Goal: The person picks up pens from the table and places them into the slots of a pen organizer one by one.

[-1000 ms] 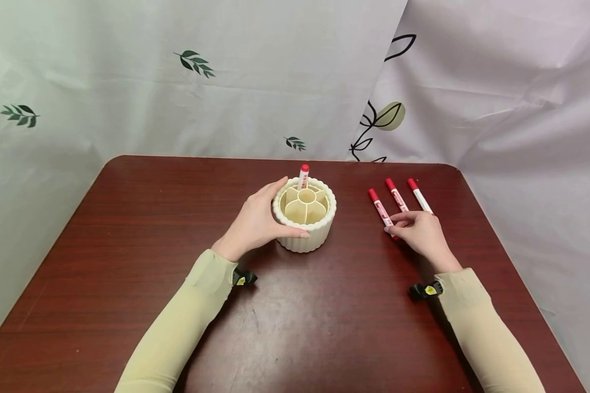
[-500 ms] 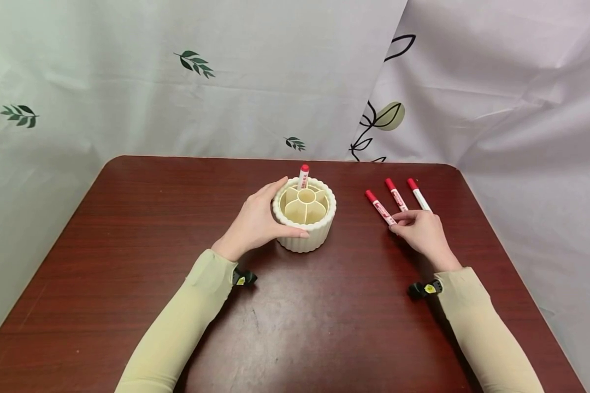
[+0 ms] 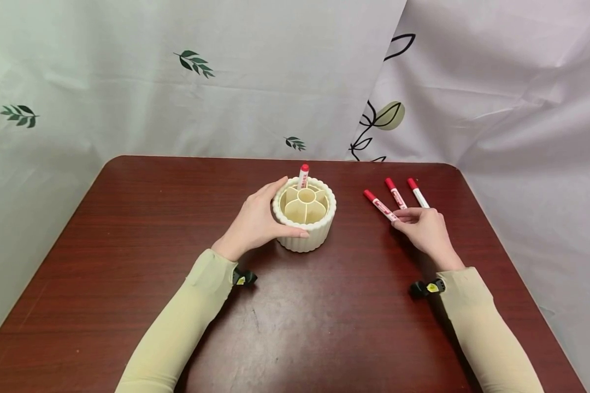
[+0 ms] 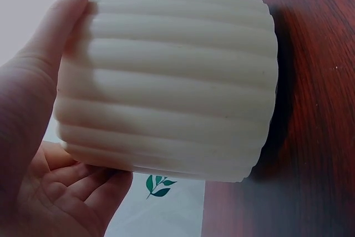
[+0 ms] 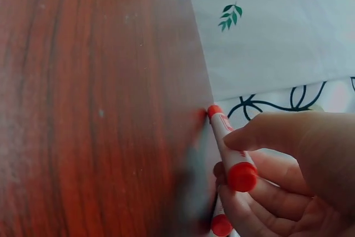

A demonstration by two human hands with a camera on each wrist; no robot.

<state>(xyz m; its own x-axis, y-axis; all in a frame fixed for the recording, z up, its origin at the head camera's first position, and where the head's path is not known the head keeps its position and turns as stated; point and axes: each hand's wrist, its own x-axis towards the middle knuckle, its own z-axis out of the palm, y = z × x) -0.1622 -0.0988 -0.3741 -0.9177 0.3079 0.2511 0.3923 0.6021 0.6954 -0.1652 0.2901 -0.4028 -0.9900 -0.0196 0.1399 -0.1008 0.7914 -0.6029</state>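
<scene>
A cream, ribbed pen holder (image 3: 308,240) with a scalloped rim and petal-shaped compartments stands upright on the table. My left hand (image 3: 255,218) grips its left side, thumb along the front and fingers behind. One red-capped marker (image 3: 303,178) stands in a rear compartment. To the right, my right hand (image 3: 426,229) pinches the near end of another marker (image 3: 381,206). In the right wrist view, that marker (image 5: 221,127) lies between thumb and fingers. Whether its far end touches the table I cannot tell.
Two more red-capped markers, one (image 3: 395,192) beside the held one and another (image 3: 418,192) farther right, lie on the table, their near ends close to my right hand. The dark red-brown table (image 3: 305,327) meets a pale leaf-print curtain (image 3: 251,109) at the back.
The pinched marker has swung its cap slightly left, and its near end has risen a little with my right hand. My left hand and the pen holder have not moved.
</scene>
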